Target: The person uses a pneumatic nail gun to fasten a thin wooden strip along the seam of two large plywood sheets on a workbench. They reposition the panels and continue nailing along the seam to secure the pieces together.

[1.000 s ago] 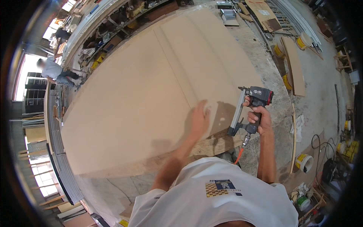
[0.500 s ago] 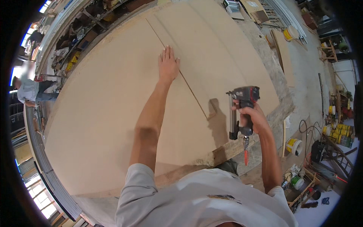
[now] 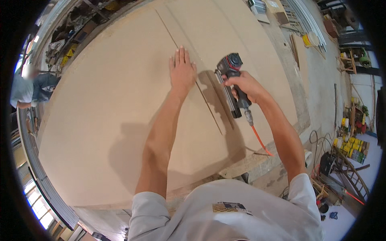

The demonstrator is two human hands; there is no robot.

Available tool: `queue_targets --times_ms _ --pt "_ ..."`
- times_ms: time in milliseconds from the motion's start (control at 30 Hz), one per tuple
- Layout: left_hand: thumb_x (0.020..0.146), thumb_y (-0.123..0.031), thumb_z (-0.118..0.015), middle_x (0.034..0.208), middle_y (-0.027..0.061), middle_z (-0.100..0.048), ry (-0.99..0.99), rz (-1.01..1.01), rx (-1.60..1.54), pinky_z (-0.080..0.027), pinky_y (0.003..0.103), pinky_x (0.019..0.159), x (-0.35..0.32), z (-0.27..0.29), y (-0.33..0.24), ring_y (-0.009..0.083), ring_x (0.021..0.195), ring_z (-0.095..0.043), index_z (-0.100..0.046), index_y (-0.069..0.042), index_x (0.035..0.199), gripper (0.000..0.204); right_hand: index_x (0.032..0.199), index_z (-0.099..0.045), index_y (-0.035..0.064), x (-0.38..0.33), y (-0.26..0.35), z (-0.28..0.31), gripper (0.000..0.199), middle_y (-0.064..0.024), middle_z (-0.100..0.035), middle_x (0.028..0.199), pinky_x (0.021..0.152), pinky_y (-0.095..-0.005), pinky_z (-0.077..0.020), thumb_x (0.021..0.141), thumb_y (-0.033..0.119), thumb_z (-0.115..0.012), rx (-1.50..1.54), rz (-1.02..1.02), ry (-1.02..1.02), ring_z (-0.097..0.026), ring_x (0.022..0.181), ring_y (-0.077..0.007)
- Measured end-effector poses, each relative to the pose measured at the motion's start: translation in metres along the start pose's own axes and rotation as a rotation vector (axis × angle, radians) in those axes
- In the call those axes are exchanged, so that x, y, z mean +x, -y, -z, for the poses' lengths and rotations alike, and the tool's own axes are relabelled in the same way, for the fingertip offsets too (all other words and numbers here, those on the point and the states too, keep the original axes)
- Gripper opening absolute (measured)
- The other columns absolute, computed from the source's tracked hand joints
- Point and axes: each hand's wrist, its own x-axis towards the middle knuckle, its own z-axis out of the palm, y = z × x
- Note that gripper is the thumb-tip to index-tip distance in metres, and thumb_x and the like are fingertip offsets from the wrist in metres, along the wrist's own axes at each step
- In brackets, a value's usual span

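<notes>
I'm resting left hand (image 3: 183, 76), fingers slightly spread, on the board (image 3: 100, 100), right hand (image 3: 248, 86) fingers wrapping the pneumatic gun (image 3: 230, 65), so drifting aim may be risking a hit on the left

Nothing can be read: the chest print (image 3: 229, 207) on the pale T-shirt (image 3: 257, 223), checkered yellow beside a dark block, has small lettering at its edge, too tiny to make out, and the yellow label (image 3: 306, 40) on the white bucket (image 3: 314, 38) at upper right is likewise illegible
</notes>
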Motion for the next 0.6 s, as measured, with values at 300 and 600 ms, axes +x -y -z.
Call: queue_targets --times_ms 300,600 --pt "0.099 -0.036 -0.053 0.167 0.0171 -0.028 0.058 0.076 0.000 -0.019 0.055 0.124 0.030 -0.004 0.008 0.0330 0.154 -0.027 -0.032 0.004 0.155 0.072 0.106 -0.063 0.0025 0.002 0.003 0.011 0.023 -0.0091 -0.069 0.093 0.049 -0.0280 -0.0444 0.084 0.010 -0.068 0.017 0.084 0.004 -0.054 0.055 -0.0103" --pt "0.096 -0.047 -0.059 0.167 0.0214 -0.023 0.058 0.191 -0.066 -0.011 0.059 0.125 0.039 -0.023 0.021 0.0351 0.156 -0.019 -0.031 0.006 0.153 0.083 0.115 -0.060 -0.0006 -0.014 -0.040 0.018 0.032 -0.0147 -0.070 0.100 0.049 -0.0274 -0.0452 0.084 0.006 -0.065 0.122 0.027 -0.132 -0.053 0.054 -0.0106"
